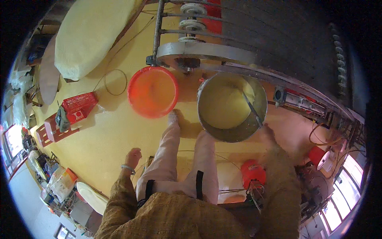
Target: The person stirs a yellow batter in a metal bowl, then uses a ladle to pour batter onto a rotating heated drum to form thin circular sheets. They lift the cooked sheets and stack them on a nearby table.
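A large metal pot (232, 134) stands on the floor before my right foot, with thick pale-yellow liquid (223, 105) in it. A long-handled stirring tool (250, 106) leans over the pot's right side, its lower end in the liquid. My right hand (268, 132) is closed around the tool's upper end at the pot's rim, slightly blurred. Off to the left, my left hand (133, 156) hangs beside my left leg with its fingers curled and nothing visible in them. A bracelet circles that wrist. Left of the pot sits a red round basin (173, 104).
A metal-framed machine (207, 50) with rollers and bars lies just beyond the pot and basin. Red crates (79, 104) stand at the left. A large pale oval board (89, 38) is at the far left. A red bucket (253, 172) and cables are near my right side.
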`<action>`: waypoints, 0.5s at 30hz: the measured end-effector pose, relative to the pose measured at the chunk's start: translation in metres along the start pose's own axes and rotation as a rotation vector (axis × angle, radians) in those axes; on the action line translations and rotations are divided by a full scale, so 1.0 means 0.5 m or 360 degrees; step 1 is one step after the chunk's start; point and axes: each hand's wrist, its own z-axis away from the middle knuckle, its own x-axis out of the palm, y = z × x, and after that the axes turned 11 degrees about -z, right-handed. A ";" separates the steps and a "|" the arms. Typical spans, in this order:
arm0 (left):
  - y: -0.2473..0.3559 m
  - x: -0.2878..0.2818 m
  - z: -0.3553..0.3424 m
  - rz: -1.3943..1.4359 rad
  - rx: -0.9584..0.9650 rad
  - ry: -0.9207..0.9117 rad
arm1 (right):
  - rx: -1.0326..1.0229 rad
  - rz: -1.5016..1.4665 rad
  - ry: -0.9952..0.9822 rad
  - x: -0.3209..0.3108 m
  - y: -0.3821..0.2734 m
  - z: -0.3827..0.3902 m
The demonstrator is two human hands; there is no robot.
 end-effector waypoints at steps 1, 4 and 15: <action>-0.007 0.006 0.004 0.0009 0.0008 -0.0018 | 0.0005 -0.0001 -0.0025 0.042 0.003 0.003; -0.031 0.025 0.022 -0.0031 -0.0190 -0.0073 | 0.0138 -0.0480 -0.0497 0.150 -0.031 0.037; -0.073 -0.064 0.026 -0.0059 -0.0079 -0.0103 | 0.0920 -0.3226 -0.1890 0.249 -0.235 0.052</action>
